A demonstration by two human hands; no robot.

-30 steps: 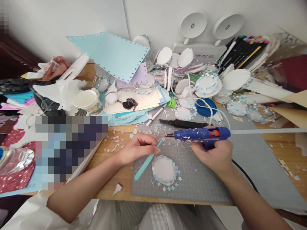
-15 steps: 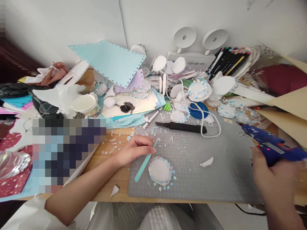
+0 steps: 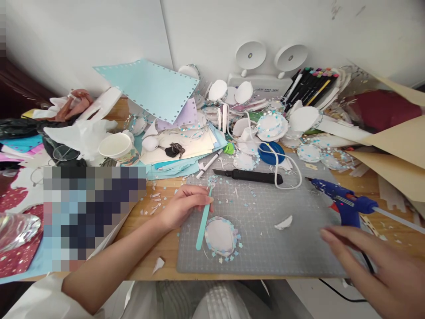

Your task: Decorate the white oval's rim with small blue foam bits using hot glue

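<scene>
Far out to the left of both hands, a paper cup [image 3: 118, 147] lies tipped on its side among loose paper, with a light blue sheet [image 3: 151, 88] propped up behind it. Nearer in, the left hand [image 3: 183, 205] rests at the left edge of the grey mat [image 3: 282, 248], its fingers pinched shut on the upper end of a mint strip [image 3: 203, 220], which slants down from the fingertips. Just below and right of that hand, a round white disc [image 3: 220, 236] ringed with small blue flowers lies flat on the mat, touching the strip's lower part. Beyond the left hand, a black knife [image 3: 247, 176] lies across the top of the mat. Between the two hands sits a torn white scrap [image 3: 283, 223]. Further right, a blue glue gun [image 3: 341, 200] stands on the mat's right side with its nozzle pointing left, just above the right hand [image 3: 381, 270], which hovers open with fingers spread, holding nothing.
</scene>
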